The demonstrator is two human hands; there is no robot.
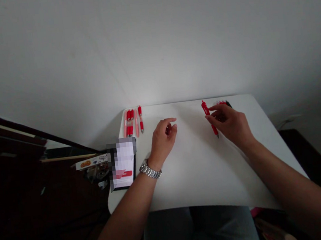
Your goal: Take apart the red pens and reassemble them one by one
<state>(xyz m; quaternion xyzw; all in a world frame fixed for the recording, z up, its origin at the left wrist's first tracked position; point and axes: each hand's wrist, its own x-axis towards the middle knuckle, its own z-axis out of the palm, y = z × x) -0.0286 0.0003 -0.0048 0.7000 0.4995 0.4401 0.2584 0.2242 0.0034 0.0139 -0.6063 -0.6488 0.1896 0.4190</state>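
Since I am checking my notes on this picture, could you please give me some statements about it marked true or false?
1. The right hand holds a red pen. True.
2. The left hand grips a black pen. False: no pen shows in it.
3. A silver metal band circles the left wrist. True.
4. The phone lies to the right of both hands. False: it lies to their left.
5. More red pens lie at the far left of the table. True.

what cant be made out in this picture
All in the head view:
Pens beyond the right hand: partly hidden by it, so uncountable.
Phone screen: left and upper parts blurred by pixelation.
Print on the red pen in that hand: too small to read.
Right forearm: cut off at the picture's lower right corner.
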